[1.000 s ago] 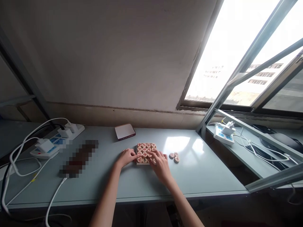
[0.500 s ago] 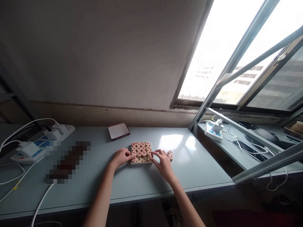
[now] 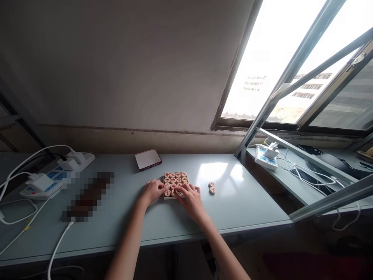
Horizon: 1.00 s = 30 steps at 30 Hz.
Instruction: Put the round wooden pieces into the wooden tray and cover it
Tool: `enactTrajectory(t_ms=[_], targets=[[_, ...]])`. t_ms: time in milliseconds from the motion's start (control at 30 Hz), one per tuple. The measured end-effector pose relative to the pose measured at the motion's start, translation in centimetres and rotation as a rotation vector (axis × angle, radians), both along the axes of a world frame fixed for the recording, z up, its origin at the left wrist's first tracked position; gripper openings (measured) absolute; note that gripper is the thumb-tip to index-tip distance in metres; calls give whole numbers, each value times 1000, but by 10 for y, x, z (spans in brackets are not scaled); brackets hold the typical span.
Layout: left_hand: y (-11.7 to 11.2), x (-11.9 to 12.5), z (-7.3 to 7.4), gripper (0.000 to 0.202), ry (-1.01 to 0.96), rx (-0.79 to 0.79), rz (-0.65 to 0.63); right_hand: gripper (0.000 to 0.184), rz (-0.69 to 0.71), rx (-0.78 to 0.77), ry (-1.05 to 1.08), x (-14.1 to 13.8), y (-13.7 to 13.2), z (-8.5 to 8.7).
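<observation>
A shallow box (image 3: pixel 170 198) of round wooden xiangqi pieces (image 3: pixel 173 180) sits on the desk, the pieces packed in rows with red characters on top. My left hand (image 3: pixel 153 192) grips the box at its left side, thumb and fingers against the edge and a corner piece. Over the front right part of the box, my right hand (image 3: pixel 190 197) has its thumb and fingertips closed on a xiangqi piece (image 3: pixel 174 192) in the front row. Its fingers hide some pieces there. Two loose pieces (image 3: pixel 212 188) lie touching each other to the right of the box.
An upturned box lid (image 3: pixel 148 160) with a white inside lies behind the box. Power strips with white plugs stand at the left (image 3: pixel 60 175) and on the right-hand desk (image 3: pixel 265 158). A metal post (image 3: pixel 247 142) rises by the window, and a blurred-out dark object (image 3: pixel 90 196) lies left.
My right hand has moved left, from the box's right edge onto the front row. Black-lettered pieces seen in that row now appear replaced or covered by red ones. The view has shifted slightly.
</observation>
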<state>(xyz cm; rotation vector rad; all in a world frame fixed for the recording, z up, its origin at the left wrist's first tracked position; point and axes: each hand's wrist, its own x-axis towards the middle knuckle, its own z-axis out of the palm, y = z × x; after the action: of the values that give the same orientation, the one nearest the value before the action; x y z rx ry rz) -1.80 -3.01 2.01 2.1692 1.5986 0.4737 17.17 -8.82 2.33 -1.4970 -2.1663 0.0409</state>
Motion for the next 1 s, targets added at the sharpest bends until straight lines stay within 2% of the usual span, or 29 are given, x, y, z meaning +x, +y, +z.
enactTrajectory(t_ms=[300,467,533,733,833,1000], targets=[[-2,1,-2,45,70,68,-24,16,-17,11,-31,-1,5,4],[-1,1,-4,47,81,68,-18,19,13,3,7,-4,1,5],[-1,1,-4,47,93,70,-27,20,-53,11,22,6,0,4],[1,1,-4,45,103,63,-32,24,-488,32,-96,72,-6,-3],[1,0,-4,44,90,54,-38,26,-514,-17,-111,92,-12,-11],[0,0,-4,43,90,74,-44,29,-487,-42,55,98,-15,-21]])
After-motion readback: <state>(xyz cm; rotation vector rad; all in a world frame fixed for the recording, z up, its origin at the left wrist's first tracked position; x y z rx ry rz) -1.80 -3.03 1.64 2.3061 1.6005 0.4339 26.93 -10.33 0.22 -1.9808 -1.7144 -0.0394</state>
